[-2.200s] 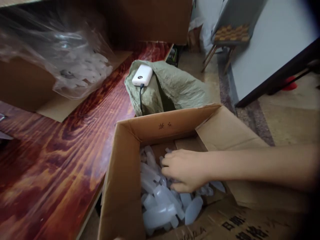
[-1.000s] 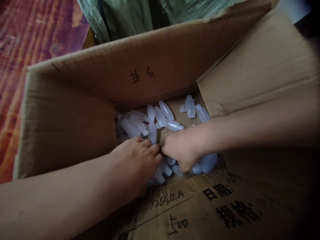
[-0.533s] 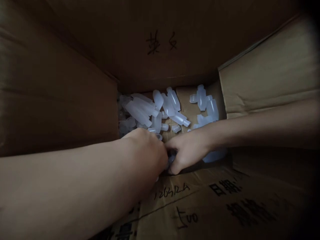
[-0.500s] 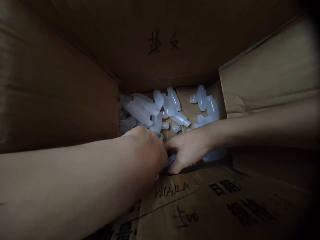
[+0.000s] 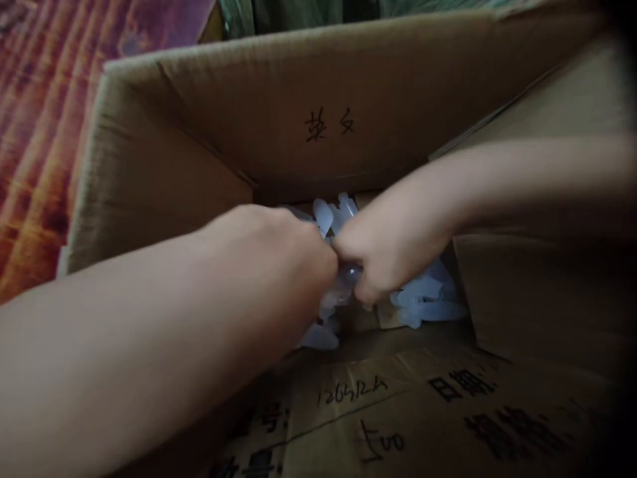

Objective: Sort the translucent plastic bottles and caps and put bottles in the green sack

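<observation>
I have the wearer's left hand [image 5: 283,265] at the centre of the frame, back toward me and fingers curled down out of sight; I cannot tell how far open it is or whether it has hold of anything. Just beside it, right of centre, the right hand [image 5: 388,255] is bent inward, with a gap showing between its thumb and forefinger. Small, translucent white plastic bottles [image 5: 342,285] fill the space between the two hands, but I cannot make out whether the right one grips any.

Beyond the fingers, near the centre of the frame, I see a rounded translucent white piece [image 5: 323,216] and a slim necked bottle [image 5: 348,204]. More translucent pieces [image 5: 428,305] lie right of centre, below the right wrist, and another pale piece [image 5: 321,337] lies just under the left hand.

All of these are inside a deep brown cardboard box [image 5: 239,99], whose far wall carries two handwritten characters. Its near flap [image 5: 343,445], at the bottom of my view, bears print and a handwritten "500". At upper left I see the reddish-brown, wood-grained bench [image 5: 50,133]; crinkled green material [image 5: 298,13] shows along the top edge.
</observation>
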### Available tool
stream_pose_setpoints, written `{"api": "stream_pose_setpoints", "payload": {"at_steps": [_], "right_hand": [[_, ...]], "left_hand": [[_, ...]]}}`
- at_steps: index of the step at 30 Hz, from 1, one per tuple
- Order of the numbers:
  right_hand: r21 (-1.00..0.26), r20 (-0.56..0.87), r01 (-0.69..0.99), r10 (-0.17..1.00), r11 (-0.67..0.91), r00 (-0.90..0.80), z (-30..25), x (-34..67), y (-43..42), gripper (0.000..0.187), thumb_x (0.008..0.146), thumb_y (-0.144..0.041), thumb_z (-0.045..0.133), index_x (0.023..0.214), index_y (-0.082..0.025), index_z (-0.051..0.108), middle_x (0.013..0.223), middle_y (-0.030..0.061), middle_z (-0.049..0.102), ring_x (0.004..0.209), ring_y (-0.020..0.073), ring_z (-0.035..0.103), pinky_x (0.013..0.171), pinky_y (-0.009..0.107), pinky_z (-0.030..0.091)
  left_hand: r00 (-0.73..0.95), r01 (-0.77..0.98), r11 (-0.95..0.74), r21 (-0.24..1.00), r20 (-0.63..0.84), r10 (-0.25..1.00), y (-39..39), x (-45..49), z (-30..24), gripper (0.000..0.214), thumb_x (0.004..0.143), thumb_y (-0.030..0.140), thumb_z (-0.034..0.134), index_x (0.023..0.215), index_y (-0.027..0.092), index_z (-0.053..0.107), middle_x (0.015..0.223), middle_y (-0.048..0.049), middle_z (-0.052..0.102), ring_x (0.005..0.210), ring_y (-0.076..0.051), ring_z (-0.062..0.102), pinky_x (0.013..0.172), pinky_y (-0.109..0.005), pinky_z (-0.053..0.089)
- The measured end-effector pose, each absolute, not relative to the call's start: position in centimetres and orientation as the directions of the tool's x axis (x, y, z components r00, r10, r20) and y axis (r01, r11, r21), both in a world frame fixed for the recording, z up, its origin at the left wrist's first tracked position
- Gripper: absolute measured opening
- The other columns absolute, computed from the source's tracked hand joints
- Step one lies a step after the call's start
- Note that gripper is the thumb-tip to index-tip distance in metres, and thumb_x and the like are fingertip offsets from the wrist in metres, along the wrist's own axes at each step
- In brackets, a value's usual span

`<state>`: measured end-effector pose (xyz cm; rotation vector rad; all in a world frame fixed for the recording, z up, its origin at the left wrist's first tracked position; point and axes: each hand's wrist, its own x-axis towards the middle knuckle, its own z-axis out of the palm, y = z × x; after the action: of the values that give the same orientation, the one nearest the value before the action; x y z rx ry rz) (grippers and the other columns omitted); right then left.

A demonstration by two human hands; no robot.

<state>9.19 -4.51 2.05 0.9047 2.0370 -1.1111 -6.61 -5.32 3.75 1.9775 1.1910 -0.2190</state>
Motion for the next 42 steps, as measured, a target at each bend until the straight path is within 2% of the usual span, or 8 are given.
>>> {"api": "stream_pose_setpoints", "payload": {"at_steps": [4,7,11,16,22,34,39,42], "right_hand": [[-0.505,-0.73,0.785,0.308,0.358,-0.61,3.6,11.3,-0.9,0.038,0.082,-0.042,0.066,0.054,-0.017,0.064,0.039,-0.0095,0.052,0.029,0.003,0.043,0.032,0.017,0.026],[-0.652,-0.577,0.701,0.412,0.288,-0.705,4.3,13.1,0.5,0.029,0.083,-0.032,0.068,0.057,-0.018,0.064,0.047,-0.0072,0.056,0.038,0.0049,0.051,0.036,0.017,0.032],[-0.826,-0.361,0.548,0.624,0.132,-0.693,6.1,14.6,0.8,0.023,0.083,-0.032,0.068,0.067,-0.017,0.063,0.06,-0.0046,0.06,0.05,0.007,0.056,0.041,0.016,0.038],[-0.942,-0.115,0.329,0.856,0.067,-0.505,8.4,14.3,-0.7,0.026,0.086,-0.041,0.067,0.079,-0.018,0.059,0.067,-0.0021,0.06,0.053,0.0069,0.055,0.042,0.015,0.041],[-0.992,-0.102,0.106,0.92,-0.067,-0.377,8.9,13.3,-2.1,0.031,0.084,-0.047,0.067,0.092,-0.018,0.058,0.07,-0.0016,0.061,0.052,0.0073,0.053,0.04,0.016,0.042],[-0.948,0.028,0.301,0.969,0.103,-0.246,9.0,13.4,-2.2,0.023,0.084,-0.041,0.067,0.092,-0.019,0.064,0.062,-0.0041,0.056,0.049,0.0081,0.051,0.041,0.017,0.041],[-0.642,0.381,0.573,0.86,0.51,-0.339,8.8,13.4,-2.9,0.019,0.085,-0.029,0.068,0.101,-0.02,0.063,0.092,0.0002,0.065,0.08,0.0126,0.061,0.07,0.024,0.049],[-0.527,0.433,0.583,0.786,0.618,-0.441,8.6,13.5,-3.2,0.021,0.087,-0.024,0.065,0.108,-0.019,0.061,0.094,0.002,0.062,0.083,0.013,0.06,0.073,0.025,0.048]], "left_hand": [[0.734,0.675,-0.695,0.248,-0.327,0.595,-2.4,-6.1,4.8,0.022,0.071,0.039,0.061,0.066,0.018,0.059,0.054,0.0067,0.041,0.078,-0.022,0.066,0.088,-0.037,0.047],[0.693,0.721,-0.683,0.117,-0.148,0.706,-1.5,-5.1,6.2,0.027,0.077,0.045,0.057,0.079,0.018,0.061,0.063,0.004,0.049,0.075,-0.02,0.064,0.08,-0.033,0.049],[0.531,0.757,-0.515,0.401,0.082,0.844,-1.2,-4.9,7.2,0.018,0.08,0.038,0.062,0.086,0.02,0.062,0.066,0.0029,0.056,0.063,-0.014,0.056,0.058,-0.022,0.041],[0.254,0.505,-0.295,0.811,0.187,0.949,-0.8,-5.1,7.6,0.021,0.088,0.043,0.06,0.087,0.022,0.063,0.062,0.0048,0.058,0.053,-0.01,0.052,0.046,-0.02,0.035],[0.197,0.332,-0.313,0.89,0.26,0.945,-0.9,-5.2,7.8,0.019,0.089,0.037,0.06,0.079,0.021,0.066,0.055,0.0065,0.056,0.049,-0.008,0.049,0.045,-0.019,0.035],[0.194,0.39,-0.288,0.874,0.228,0.954,-1.3,-5.5,8.5,0.022,0.088,0.032,0.058,0.07,0.021,0.065,0.053,0.0073,0.053,0.047,-0.008,0.045,0.043,-0.019,0.032],[0.218,0.354,-0.214,0.911,0.143,0.966,-1.3,-5.4,8.5,0.028,0.086,0.033,0.056,0.063,0.018,0.061,0.055,0.0051,0.052,0.051,-0.008,0.045,0.045,-0.017,0.033],[0.208,0.342,-0.176,0.923,0.108,0.972,-1.4,-5.3,8.5,0.03,0.085,0.035,0.057,0.061,0.018,0.06,0.055,0.0045,0.053,0.051,-0.009,0.047,0.045,-0.017,0.033]]}}
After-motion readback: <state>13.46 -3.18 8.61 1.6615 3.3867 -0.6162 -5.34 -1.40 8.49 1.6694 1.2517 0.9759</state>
